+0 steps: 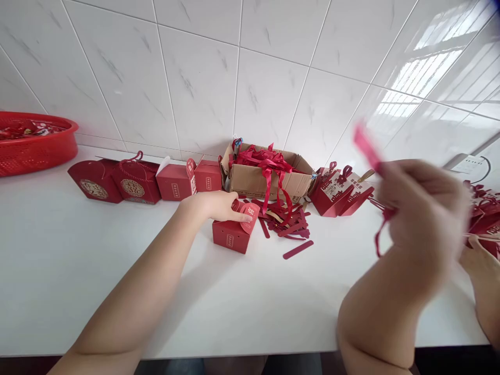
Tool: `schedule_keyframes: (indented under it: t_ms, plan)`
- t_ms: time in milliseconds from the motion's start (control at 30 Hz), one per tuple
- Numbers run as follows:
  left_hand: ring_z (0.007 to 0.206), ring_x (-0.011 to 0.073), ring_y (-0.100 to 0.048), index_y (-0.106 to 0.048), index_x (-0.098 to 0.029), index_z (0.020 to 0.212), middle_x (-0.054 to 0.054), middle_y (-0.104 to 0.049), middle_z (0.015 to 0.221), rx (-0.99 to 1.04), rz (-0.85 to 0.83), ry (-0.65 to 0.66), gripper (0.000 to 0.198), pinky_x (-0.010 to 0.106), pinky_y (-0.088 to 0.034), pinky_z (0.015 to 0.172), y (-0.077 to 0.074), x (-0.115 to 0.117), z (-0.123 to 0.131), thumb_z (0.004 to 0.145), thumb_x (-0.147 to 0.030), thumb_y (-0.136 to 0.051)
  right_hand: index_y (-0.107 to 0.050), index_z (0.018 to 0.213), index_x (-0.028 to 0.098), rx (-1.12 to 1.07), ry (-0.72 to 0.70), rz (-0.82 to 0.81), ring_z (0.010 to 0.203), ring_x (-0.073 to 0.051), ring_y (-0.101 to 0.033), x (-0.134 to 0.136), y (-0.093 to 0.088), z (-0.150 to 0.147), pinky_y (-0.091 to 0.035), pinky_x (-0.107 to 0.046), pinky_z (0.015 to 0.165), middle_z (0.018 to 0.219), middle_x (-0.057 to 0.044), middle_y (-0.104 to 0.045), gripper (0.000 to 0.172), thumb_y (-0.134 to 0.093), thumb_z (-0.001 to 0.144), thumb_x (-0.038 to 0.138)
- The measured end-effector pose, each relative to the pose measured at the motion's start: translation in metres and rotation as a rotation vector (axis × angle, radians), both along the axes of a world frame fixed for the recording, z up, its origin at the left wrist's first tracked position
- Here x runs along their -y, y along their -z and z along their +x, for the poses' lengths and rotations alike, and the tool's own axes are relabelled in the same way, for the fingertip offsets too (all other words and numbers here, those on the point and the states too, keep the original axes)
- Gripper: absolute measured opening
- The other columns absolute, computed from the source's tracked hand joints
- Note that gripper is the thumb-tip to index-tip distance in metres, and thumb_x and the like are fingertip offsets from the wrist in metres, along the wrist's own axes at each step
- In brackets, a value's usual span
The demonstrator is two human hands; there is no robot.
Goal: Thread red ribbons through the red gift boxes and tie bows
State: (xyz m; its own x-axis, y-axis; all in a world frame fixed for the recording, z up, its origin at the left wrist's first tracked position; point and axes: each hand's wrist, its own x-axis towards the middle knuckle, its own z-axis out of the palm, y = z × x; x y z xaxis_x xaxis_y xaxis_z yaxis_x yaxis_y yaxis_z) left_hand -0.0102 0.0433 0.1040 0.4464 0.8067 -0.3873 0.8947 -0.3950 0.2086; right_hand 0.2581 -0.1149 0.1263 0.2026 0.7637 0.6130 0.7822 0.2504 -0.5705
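The left hand clasped a red box — body folded, top not visibly tied — while the blurred right hand pinched a pink strip.

Right hand motion-blurred; red basket cut by left edge.

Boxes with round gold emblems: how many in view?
2: the leftmost dark red box and the corded box just right of it. Others may hide in the box cluster at the right edge.
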Motion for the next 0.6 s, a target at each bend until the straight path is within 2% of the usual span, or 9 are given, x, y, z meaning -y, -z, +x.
schedule_keyframes:
  t_ms: [33,67,100,167,300,400,600]
  plan:
    - [0.104,0.0349,-0.061,-0.054,-0.023,0.118,0.013,-0.063,0.125,0.007,-0.006,0.003,0.088,0.041,-0.050,0.076,0.000,0.000,-0.001,0.061,-0.090,-0.044,-0.065,0.085,0.026,-0.080,0.064,0.037,0.057,-0.017,-0.048,-0.010,-0.003,-0.009,-0.033,-0.031,0.048,0.063,-0.003,-0.050,0.028,-0.055,0.086,0.052]
    - [0.104,0.0350,-0.061,-0.055,-0.023,0.118,0.013,-0.063,0.126,0.017,-0.010,0.007,0.090,0.041,-0.050,0.077,-0.001,0.001,-0.002,0.059,-0.091,-0.044,-0.063,0.076,0.023,-0.134,0.055,-0.015,0.051,-0.013,-0.041,-0.020,-0.005,-0.018,-0.029,-0.029,0.047,0.058,0.000,-0.045,0.028,-0.060,0.083,0.049]
    - [0.106,0.0354,-0.060,-0.054,-0.024,0.120,0.012,-0.062,0.127,0.029,-0.012,0.013,0.093,0.041,-0.050,0.079,-0.001,0.001,-0.003,0.057,-0.092,-0.044,-0.061,0.070,0.020,-0.159,-0.025,-0.119,0.049,-0.011,-0.037,-0.031,-0.007,-0.027,-0.026,-0.028,0.046,0.055,0.001,-0.041,0.028,-0.060,0.082,0.046]
    - [0.110,0.0364,-0.059,-0.051,-0.025,0.126,0.012,-0.060,0.131,0.038,-0.019,0.019,0.101,0.041,-0.049,0.082,-0.002,0.001,-0.005,0.053,-0.094,-0.045,-0.055,0.063,0.019,-0.148,-0.192,-0.320,0.049,-0.008,-0.034,-0.051,-0.005,-0.041,-0.026,-0.025,0.046,0.054,0.003,-0.039,0.029,-0.060,0.081,0.041]
    - [0.118,0.0371,-0.054,-0.038,-0.026,0.142,0.014,-0.051,0.141,0.036,-0.007,0.023,0.115,0.042,-0.049,0.088,-0.005,0.002,-0.007,0.050,-0.093,-0.051,-0.045,0.056,0.018,-0.107,-0.296,-0.585,0.048,-0.007,-0.034,-0.074,0.009,-0.051,-0.025,-0.024,0.046,0.052,0.004,-0.040,0.031,-0.060,0.077,0.036]
    - [0.123,0.0378,-0.050,-0.030,-0.030,0.148,0.013,-0.042,0.147,0.032,0.043,0.039,0.114,0.044,-0.047,0.091,-0.006,0.003,-0.007,0.053,-0.090,-0.052,-0.046,0.056,0.018,-0.117,-0.316,-0.626,0.048,-0.007,-0.034,-0.078,0.015,-0.051,-0.024,-0.024,0.046,0.051,0.005,-0.041,0.030,-0.059,0.076,0.035]
    - [0.127,0.0375,-0.046,-0.032,-0.032,0.148,0.013,-0.041,0.147,0.004,0.036,0.069,0.103,0.042,-0.048,0.090,-0.007,0.004,-0.004,0.059,-0.077,-0.060,-0.043,0.055,0.018,-0.145,-0.323,-0.640,0.047,-0.006,-0.031,-0.078,0.014,-0.050,-0.022,-0.024,0.046,0.050,0.006,-0.037,0.031,-0.058,0.076,0.034]
